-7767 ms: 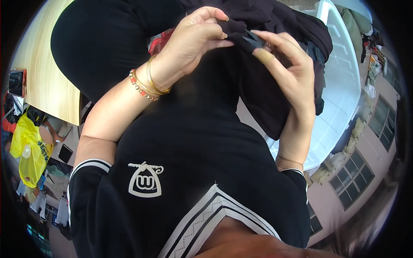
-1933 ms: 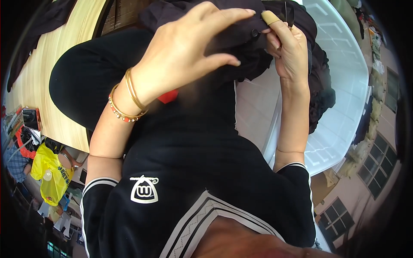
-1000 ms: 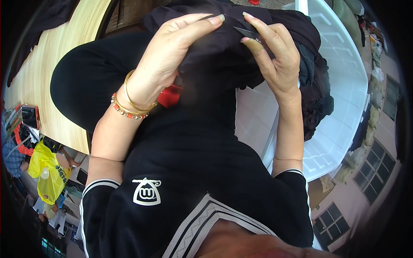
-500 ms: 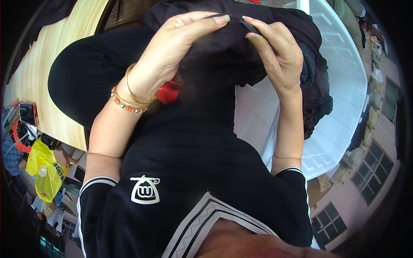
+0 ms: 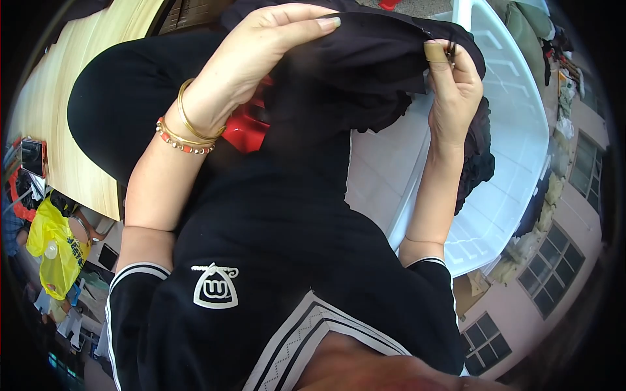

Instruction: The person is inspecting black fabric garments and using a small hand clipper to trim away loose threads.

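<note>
A dark, nearly black cloth garment (image 5: pixel 372 58) is stretched across my lap at the top of the view. My left hand (image 5: pixel 251 55) is closed on its upper edge, thumb on top and the fingers mostly behind the cloth. Further right, my right hand (image 5: pixel 456 91) pinches the same edge between thumb and fingers; a brownish-yellow cover wraps the thumb tip. Small dark loops show by those fingers, too small to name. The edge between my hands is drawn fairly straight.
On the right a large white plastic tub (image 5: pixel 505 195) holds dark cloth (image 5: pixel 479 159). Something red and shiny (image 5: pixel 248 133) lies under my left wrist. To the left are a pale wooden tabletop (image 5: pixel 81 124), a phone (image 5: pixel 32 158) and a yellow plastic bag (image 5: pixel 59 254).
My right hand has moved right and slightly down, away from the left, so a longer stretch of the garment's edge spans between them. My left hand still grips the cloth.
</note>
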